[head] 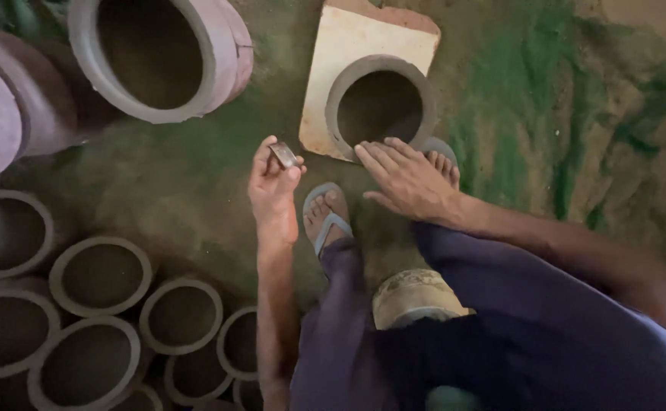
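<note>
My left hand [273, 186] pinches a small flat metal scraper [282, 154] between thumb and fingers, held just left of a grey clay pot [379, 103]. That open-mouthed pot stands on a pale square board [348, 46] on the dirt floor. My right hand [407, 180] rests with fingers spread and pointing up-left, its fingertips touching the pot's near rim. Both of my feet in sandals [327, 217] are planted close below the pot.
A big clay pot [162, 57] lies tilted at top left, with another large vessel [2, 106] beside it. Several small round pots [101, 278] crowd the lower left. A mud-coated round stool or lump [415, 297] sits under my legs. Green patches mark the floor [530, 114].
</note>
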